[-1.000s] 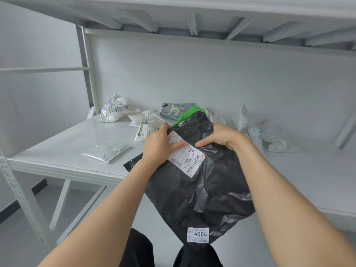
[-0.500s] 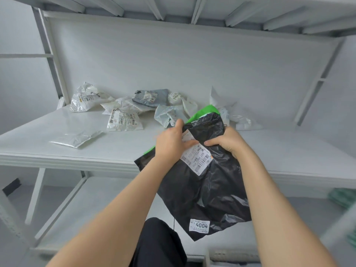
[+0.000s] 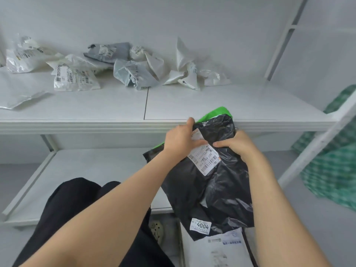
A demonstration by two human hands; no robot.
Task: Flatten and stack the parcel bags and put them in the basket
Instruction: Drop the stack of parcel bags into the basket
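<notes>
Left grip (image 3: 180,140) & right grip (image 3: 238,146) both pinch top of black parcel bag (image 3: 215,189), held just off table (image 3: 96,112) edge.

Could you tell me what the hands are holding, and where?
The left hand and right hand both grip the black parcel bag near its top edge.

head view looks down, close over shelf (image 3: 250,105).

Black parcel bag (image 3: 210,182) — green bag (image 3: 216,112) behind — green-checked cloth (image 3: 335,166).
</notes>
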